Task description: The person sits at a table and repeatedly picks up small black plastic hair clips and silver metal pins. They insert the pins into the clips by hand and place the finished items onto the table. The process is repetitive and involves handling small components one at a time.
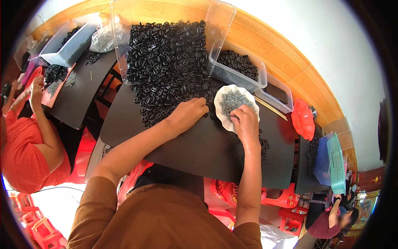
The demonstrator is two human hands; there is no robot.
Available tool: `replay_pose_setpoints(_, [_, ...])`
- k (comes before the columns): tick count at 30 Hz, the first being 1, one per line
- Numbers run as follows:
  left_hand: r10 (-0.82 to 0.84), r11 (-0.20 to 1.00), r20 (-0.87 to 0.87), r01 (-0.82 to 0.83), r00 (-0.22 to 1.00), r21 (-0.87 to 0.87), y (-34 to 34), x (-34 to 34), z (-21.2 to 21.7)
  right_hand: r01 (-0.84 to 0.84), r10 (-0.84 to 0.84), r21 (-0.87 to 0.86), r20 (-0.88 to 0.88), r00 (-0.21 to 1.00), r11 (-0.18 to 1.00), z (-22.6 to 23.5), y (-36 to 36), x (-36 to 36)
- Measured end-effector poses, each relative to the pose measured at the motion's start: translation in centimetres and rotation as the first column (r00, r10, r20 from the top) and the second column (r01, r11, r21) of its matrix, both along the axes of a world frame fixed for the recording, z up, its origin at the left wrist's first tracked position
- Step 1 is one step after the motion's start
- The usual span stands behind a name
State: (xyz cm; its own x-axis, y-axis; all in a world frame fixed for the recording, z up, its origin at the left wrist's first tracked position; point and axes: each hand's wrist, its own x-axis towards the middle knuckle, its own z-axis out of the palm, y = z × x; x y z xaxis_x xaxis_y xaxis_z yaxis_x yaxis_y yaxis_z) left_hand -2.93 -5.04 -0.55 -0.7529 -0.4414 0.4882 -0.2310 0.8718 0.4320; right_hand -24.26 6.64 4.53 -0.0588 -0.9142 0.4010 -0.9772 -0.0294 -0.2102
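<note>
A large heap of small black oval plastic parts with holes (166, 62) spills from a clear plastic bin (222, 25) onto the dark table (186, 149). At the heap's near right edge is my left hand (188, 115), its fingers curled together; whatever they hold is hidden. My right hand (246, 124) reaches over the near rim of a white scalloped bowl (223, 119). Its fingertips are pinched together among the tiny grey pieces (234, 101) in that bowl, and I cannot see what is between them. More black parts (264, 150) lie beside my right wrist.
Behind the bowl stand a clear tub of black parts (236, 76), a smaller clear tray (275, 89) and wooden chopsticks (271, 108). A red scalloped dish (303, 119) sits at the right. A person in red (35, 149) works at the left table; another sits far right.
</note>
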Motion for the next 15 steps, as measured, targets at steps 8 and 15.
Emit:
replay_pose_setpoints(8, [0.037,0.65,-0.206,0.133,0.978,0.748,1.1,2.1,1.8,0.006,-0.004,0.018,-0.1,0.995,1.0,-0.5,-1.1,0.4])
replay_pose_setpoints(15, [0.053,0.317,-0.292,0.261,0.955,0.912,0.8,2.8,0.8,-0.004,0.005,-0.038,0.032,0.999,0.999,-0.1,-1.2,1.0])
